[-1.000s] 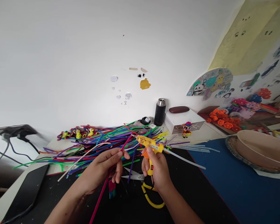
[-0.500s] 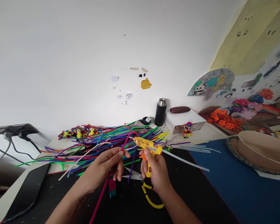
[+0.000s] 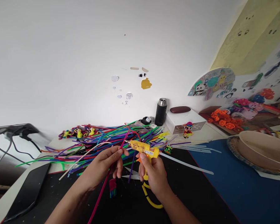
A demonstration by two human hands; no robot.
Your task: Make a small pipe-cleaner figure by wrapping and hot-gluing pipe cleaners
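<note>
Between the thumb and fingers of my left hand (image 3: 109, 161) is a magenta pipe cleaner (image 3: 98, 199), its upper end sticking out above the fingertips and its long tail hanging toward the front. My right hand (image 3: 155, 174) grips a yellow hot glue gun (image 3: 140, 146) by the handle. The gun's nozzle points left and is at or very near the pipe cleaner's upper part; contact is hard to tell. A long translucent glue stick (image 3: 189, 163) sticks out of its back. Below, scissors (image 3: 133, 175) lie partly hidden, beside a small red, blue and green fuzzy piece (image 3: 112, 188).
Behind my hands spreads a heap of colourful pipe cleaners (image 3: 84, 152). A black flask (image 3: 161, 112) and a white box (image 3: 185, 121) stand by the wall, a small figure (image 3: 188, 130) in front. At left lies a black phone (image 3: 28, 189); at right sits a bowl (image 3: 263, 152).
The glue gun in my right hand has shifted slightly left and down, its nozzle closer to the magenta pipe cleaner. My left hand has barely moved.
</note>
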